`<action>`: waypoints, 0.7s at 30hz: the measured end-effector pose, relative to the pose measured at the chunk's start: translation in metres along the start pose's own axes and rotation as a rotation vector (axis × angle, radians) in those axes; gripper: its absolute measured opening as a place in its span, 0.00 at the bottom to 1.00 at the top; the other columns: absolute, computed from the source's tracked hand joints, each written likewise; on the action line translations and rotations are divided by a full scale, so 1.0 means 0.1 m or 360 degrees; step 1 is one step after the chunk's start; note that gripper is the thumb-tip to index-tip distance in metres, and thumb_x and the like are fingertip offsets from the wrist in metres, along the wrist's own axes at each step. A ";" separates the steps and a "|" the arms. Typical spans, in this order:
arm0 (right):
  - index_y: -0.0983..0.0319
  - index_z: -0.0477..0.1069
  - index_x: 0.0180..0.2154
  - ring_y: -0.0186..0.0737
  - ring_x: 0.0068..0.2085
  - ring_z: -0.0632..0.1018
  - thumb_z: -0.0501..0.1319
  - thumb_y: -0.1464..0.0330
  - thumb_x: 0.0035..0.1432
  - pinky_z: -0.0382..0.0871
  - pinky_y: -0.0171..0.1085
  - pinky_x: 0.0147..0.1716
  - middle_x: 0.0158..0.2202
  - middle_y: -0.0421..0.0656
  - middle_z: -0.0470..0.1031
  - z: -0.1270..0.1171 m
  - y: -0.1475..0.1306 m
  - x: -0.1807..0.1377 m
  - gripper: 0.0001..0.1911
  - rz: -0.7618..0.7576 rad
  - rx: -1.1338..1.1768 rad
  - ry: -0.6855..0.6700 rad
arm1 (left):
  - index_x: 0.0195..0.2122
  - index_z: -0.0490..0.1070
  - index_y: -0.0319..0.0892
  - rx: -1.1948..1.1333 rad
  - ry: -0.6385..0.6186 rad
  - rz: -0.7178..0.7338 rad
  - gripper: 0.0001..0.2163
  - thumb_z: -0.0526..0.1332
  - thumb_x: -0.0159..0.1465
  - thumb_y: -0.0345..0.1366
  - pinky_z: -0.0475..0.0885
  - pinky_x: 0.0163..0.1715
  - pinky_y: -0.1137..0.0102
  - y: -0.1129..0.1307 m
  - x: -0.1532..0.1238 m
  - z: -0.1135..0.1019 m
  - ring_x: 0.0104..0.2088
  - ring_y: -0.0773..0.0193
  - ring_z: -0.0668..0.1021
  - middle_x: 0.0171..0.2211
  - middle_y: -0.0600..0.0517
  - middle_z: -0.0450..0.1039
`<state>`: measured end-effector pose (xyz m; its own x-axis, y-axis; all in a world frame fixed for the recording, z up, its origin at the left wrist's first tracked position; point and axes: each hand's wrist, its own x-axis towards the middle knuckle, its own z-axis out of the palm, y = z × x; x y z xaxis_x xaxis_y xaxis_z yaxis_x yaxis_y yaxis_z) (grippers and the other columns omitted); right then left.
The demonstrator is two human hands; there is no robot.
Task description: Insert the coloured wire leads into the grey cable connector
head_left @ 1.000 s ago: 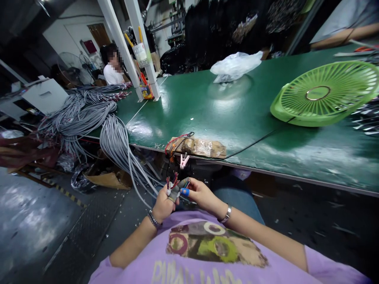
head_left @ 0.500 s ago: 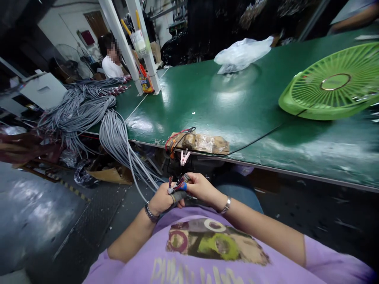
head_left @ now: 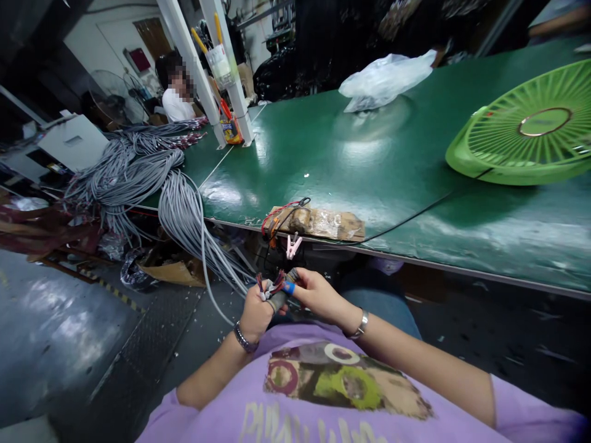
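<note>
My left hand is closed round the ends of grey cables, which run down from the bench's left side into it. Dark red and white stripped wire ends stick up between my two hands. My right hand is closed in a pinch at these wires, its fingertips close to my left thumb. Blue tape wraps one right finger, and grey coverings show on other fingers. What lies between the right fingertips is partly hidden.
A green bench runs across, with a taped wooden board and a pink clip at its edge. A green fan stands right; a plastic bag lies behind. Bundled grey cables lie left. A person sits beyond.
The view has shifted slightly. My left hand has turned more upright, and the wire ends between my hands are more spread. Both hands stay close together at the wires.
</note>
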<state>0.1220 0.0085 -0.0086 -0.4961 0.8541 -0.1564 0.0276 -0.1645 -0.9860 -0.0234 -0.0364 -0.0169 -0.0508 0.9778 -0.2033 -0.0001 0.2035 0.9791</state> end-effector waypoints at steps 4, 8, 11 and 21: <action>0.62 0.63 0.25 0.28 0.20 0.61 0.62 0.57 0.49 0.56 0.30 0.19 0.18 0.34 0.64 -0.03 0.00 0.00 0.16 -0.0044 -0.0089 -0.0011 | 0.28 0.68 0.39 0.0107 -0.0140 -0.0036 0.14 0.68 0.49 0.43 0.69 0.21 0.73 0.01 0.00 -0.02 0.18 0.67 0.72 0.18 0.55 0.70; 0.63 0.65 0.25 0.31 0.24 0.67 0.60 0.59 0.50 0.61 0.32 0.24 0.21 0.37 0.68 -0.03 -0.02 -0.02 0.13 -0.0141 -0.0047 -0.0045 | 0.21 0.68 0.37 0.0074 -0.0403 -0.0098 0.16 0.65 0.52 0.46 0.68 0.21 0.73 0.09 0.03 -0.11 0.18 0.68 0.73 0.17 0.52 0.71; 0.62 0.66 0.26 0.34 0.26 0.69 0.60 0.60 0.50 0.64 0.34 0.27 0.23 0.39 0.71 0.00 -0.06 -0.04 0.12 -0.0211 0.0034 -0.0106 | 0.22 0.69 0.36 0.0037 -0.0460 -0.0194 0.16 0.66 0.50 0.46 0.65 0.18 0.75 0.13 0.05 -0.12 0.17 0.68 0.72 0.15 0.52 0.70; 0.62 0.63 0.24 0.27 0.19 0.60 0.60 0.60 0.48 0.55 0.30 0.18 0.18 0.34 0.61 0.02 -0.01 0.00 0.12 -0.0075 0.0145 0.0193 | 0.23 0.69 0.38 -0.0199 0.0214 0.0078 0.14 0.63 0.54 0.46 0.60 0.17 0.75 0.08 0.05 0.02 0.16 0.70 0.70 0.15 0.53 0.70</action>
<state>0.1199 0.0074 -0.0075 -0.3861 0.9144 -0.1213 -0.0751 -0.1622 -0.9839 -0.0220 -0.0301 -0.0101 -0.1871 0.9692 -0.1605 -0.1178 0.1400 0.9831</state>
